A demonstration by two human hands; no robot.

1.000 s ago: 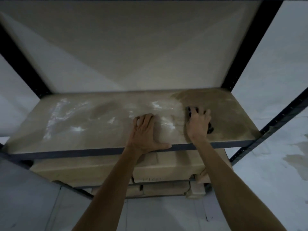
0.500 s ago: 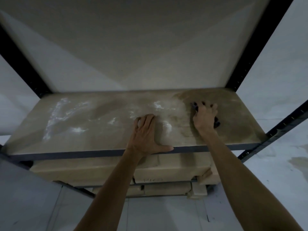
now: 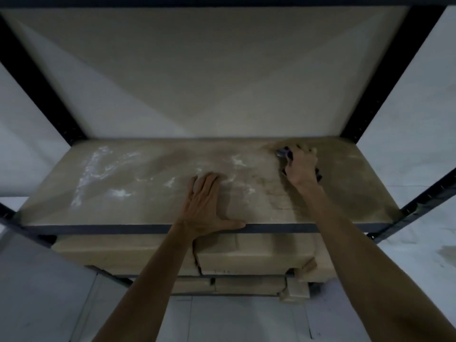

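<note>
**Shelf wipe: right hand and pad now at rear right of board**

Counts, big to small:
- 1 metal rack. Two black rear uprights are clear, and two more angled rails show at the left and right frame edges.
- 1 pale floor under it.
- 1 shelf board, tan. Its right part looks darker and its left and middle parts are dusty.
- 1 grey front rail along the board's near edge.
- Cardboard boxes are stacked on two tiers below the board. There are at least four, but the edges overlap, so I can't give an exact count.
- White powder smears: one long streak at left, plus several small patches toward the middle.
- 2 bare hands and 1 dark pad.

Hands:
- Left hand lies flat on the board, palm down and fingers straight and together. The thumb is spread along the front rail and it holds nothing.
- Right hand has its fingers curled over the dark pad and presses it on the board. Only the pad's corners show, at the fingertips and beside the wrist.
- The pad sits at rear right, just short of the back edge, inside the darker zone.

Compared with 1.0 s ago:
- The right hand and pad are further back and slightly further right. They were at mid-depth before.
- The left hand is in the same spot and the same pose.
- The smears look unchanged.
</note>
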